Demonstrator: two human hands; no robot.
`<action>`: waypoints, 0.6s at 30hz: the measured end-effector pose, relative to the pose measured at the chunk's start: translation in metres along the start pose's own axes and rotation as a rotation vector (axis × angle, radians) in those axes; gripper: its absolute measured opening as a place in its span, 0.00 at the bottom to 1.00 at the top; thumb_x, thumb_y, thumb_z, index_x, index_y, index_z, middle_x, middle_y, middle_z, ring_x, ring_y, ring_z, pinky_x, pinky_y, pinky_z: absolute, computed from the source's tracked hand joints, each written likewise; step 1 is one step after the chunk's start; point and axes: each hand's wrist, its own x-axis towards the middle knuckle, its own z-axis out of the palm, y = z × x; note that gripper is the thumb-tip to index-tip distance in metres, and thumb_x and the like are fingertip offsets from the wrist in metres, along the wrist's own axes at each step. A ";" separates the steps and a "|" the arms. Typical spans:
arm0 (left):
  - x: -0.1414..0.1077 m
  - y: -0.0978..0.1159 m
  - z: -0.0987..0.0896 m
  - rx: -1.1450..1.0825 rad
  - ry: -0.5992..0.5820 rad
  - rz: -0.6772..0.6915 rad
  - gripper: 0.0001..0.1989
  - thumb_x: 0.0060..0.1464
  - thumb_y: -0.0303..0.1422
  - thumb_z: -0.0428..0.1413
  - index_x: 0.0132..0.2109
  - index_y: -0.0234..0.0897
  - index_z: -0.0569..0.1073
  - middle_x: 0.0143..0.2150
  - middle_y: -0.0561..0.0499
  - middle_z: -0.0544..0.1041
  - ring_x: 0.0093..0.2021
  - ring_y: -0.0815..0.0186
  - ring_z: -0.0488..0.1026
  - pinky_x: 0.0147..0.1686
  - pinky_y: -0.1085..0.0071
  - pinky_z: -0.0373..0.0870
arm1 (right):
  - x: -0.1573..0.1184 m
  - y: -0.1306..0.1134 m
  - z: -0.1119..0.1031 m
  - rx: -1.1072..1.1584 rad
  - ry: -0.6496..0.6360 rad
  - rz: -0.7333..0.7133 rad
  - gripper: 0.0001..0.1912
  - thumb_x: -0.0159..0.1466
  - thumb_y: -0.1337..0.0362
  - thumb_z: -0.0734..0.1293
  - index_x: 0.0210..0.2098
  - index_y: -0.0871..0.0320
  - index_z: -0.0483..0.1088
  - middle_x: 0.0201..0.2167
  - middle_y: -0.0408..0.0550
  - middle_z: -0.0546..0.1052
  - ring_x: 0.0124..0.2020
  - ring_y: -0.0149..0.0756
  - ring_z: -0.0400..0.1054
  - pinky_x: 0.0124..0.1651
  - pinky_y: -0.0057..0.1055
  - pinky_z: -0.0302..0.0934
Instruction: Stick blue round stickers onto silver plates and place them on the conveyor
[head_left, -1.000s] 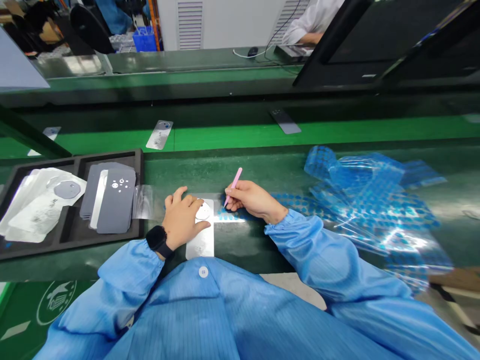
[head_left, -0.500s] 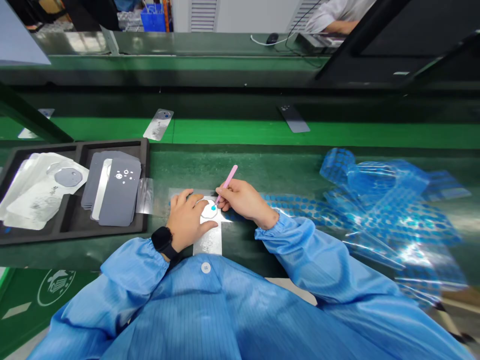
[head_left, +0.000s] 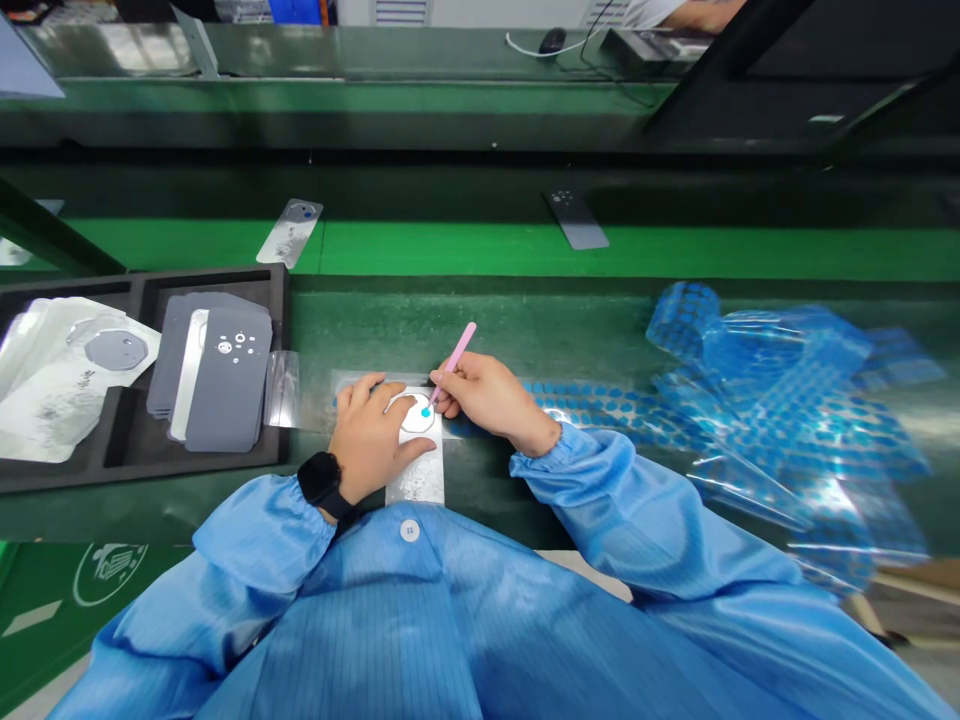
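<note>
A pale phone-back-shaped panel [head_left: 415, 487] lies in front of me, with a white rounded area near its top. On that area sits a small blue round sticker [head_left: 426, 412]. My right hand [head_left: 487, 398] pinches pink tweezers [head_left: 457, 350], whose tip is at the sticker. Spread over the left side of the panel, my left hand [head_left: 373, 435] has its fingers apart and rests on it. Clear film strips with blue dots [head_left: 600, 400] run from under my right hand to the right.
A black tray [head_left: 280, 300] on the left holds grey panels [head_left: 229, 390] and silvery panels [head_left: 67, 400]. Crumpled blue-dotted film [head_left: 787, 400] is heaped at right. Panels lie on the green belt [head_left: 435, 248] behind. Across from me, a person's forearm [head_left: 705, 15] shows.
The view has shifted slightly, so the tray and belt panels appear further left and higher. The blue sticker now looks flat and round at the tweezers' tip. Both hands stay nearly in place.
</note>
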 end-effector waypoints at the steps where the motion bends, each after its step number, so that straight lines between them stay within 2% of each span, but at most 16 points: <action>1: 0.000 0.000 0.000 0.002 0.002 0.003 0.25 0.45 0.46 0.66 0.48 0.36 0.76 0.51 0.40 0.76 0.57 0.44 0.65 0.51 0.48 0.61 | 0.000 0.000 0.000 0.002 0.003 0.003 0.11 0.65 0.70 0.64 0.25 0.61 0.68 0.19 0.44 0.76 0.18 0.26 0.70 0.22 0.20 0.65; 10: -0.001 -0.001 0.001 0.019 0.011 0.008 0.26 0.45 0.46 0.66 0.48 0.36 0.76 0.51 0.40 0.76 0.56 0.44 0.65 0.50 0.48 0.62 | 0.002 0.005 0.001 -0.016 -0.010 -0.018 0.10 0.65 0.69 0.64 0.26 0.60 0.67 0.19 0.43 0.75 0.18 0.28 0.70 0.22 0.22 0.66; 18: 0.000 0.000 0.000 0.011 -0.008 -0.002 0.24 0.46 0.46 0.65 0.48 0.37 0.76 0.52 0.40 0.75 0.57 0.44 0.64 0.50 0.47 0.61 | 0.000 0.000 0.001 -0.014 -0.004 -0.015 0.09 0.64 0.70 0.65 0.26 0.60 0.67 0.19 0.43 0.75 0.18 0.27 0.69 0.21 0.20 0.65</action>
